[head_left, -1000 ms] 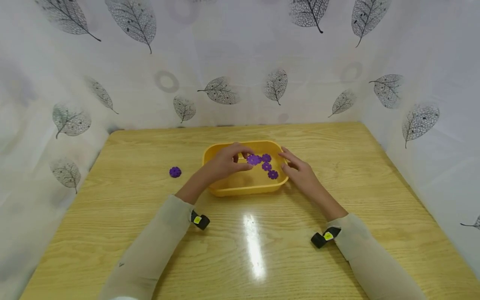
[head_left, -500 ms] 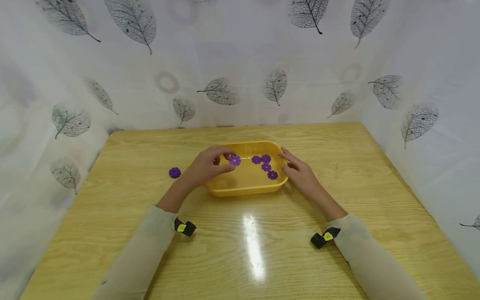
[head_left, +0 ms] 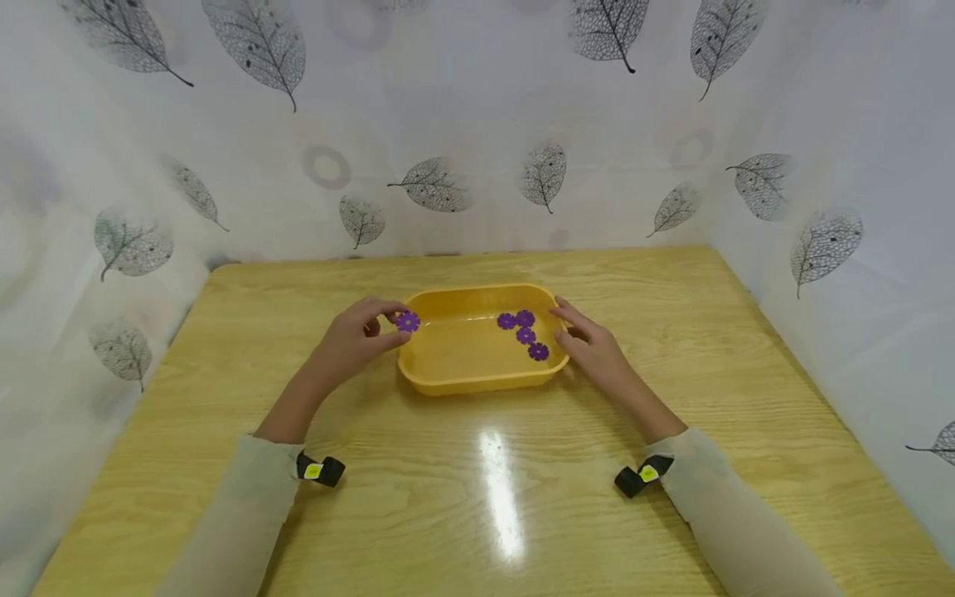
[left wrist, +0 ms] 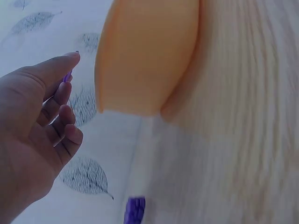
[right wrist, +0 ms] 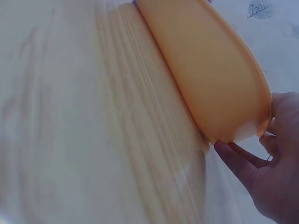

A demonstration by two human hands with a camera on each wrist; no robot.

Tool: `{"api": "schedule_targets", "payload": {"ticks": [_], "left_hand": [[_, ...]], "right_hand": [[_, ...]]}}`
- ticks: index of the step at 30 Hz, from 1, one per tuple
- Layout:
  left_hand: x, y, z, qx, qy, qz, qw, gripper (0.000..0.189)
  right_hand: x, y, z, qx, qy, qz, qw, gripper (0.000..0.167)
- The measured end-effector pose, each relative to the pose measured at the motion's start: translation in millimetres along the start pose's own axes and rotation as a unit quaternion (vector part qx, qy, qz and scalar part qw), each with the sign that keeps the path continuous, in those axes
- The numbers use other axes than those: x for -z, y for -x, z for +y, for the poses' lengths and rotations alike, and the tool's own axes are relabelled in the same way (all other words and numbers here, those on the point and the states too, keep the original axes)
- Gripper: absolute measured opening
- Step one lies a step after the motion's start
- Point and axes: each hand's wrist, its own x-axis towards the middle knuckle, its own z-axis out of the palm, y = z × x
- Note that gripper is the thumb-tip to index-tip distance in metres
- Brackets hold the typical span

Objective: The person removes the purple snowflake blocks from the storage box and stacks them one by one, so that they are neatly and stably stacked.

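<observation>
My left hand (head_left: 354,340) pinches a purple flower-shaped disc (head_left: 407,322) between thumb and fingertips, at the left rim of a yellow tray (head_left: 462,385). The left wrist view shows the pinched disc edge-on as a thin purple sliver. Inside the tray, toward its right end, lie several more purple discs (head_left: 525,336). My right hand (head_left: 600,356) holds the tray's right end, thumb and fingers at the rim and wall. A chunky ridged purple piece (left wrist: 135,211) sits low in the left wrist view; my left hand hides it in the head view.
The tray stands on a wooden table (head_left: 418,497), toward its far side. Behind and at both sides hangs a white curtain (head_left: 477,108) printed with leaves. Each wrist wears a small black camera, the left one (head_left: 321,470) beside the pale sleeve.
My left hand has moved left with the pinched disc, from above the discs in the tray to the left rim. The piece on the table is now covered. My right hand stays put.
</observation>
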Motion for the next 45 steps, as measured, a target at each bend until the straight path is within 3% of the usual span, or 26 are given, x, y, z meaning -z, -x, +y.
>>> {"api": "schedule_targets", "payload": {"ticks": [8, 14, 21, 32, 45], "left_hand": [[21.5, 23.1, -31.0, 0.049, -0.042, 0.027, 0.9976, 0.042], [33.1, 28.0, -45.3, 0.074, -0.056, 0.031, 0.9952, 0.044], [42.6, 31.1, -59.1, 0.107, -0.063, 0.008, 0.9922, 0.050], [55.2, 30.5, -66.6, 0.146, -0.081, -0.043, 0.9850, 0.054], [57.3, 28.2, -79.7, 0.146, -0.063, -0.083, 0.9838, 0.049]], "right_hand": [[-7, 5.6, 2, -0.009, 0.003, -0.004, 0.9999, 0.047], [-8, 8.1, 2, -0.016, 0.006, -0.006, 0.9998, 0.047], [-7, 7.4, 2, -0.019, 0.006, 0.001, 0.9998, 0.046], [-3, 4.8, 2, -0.012, 0.008, 0.007, 0.9999, 0.045], [-1, 1.7, -1, -0.004, 0.014, 0.008, 0.9999, 0.045]]}}
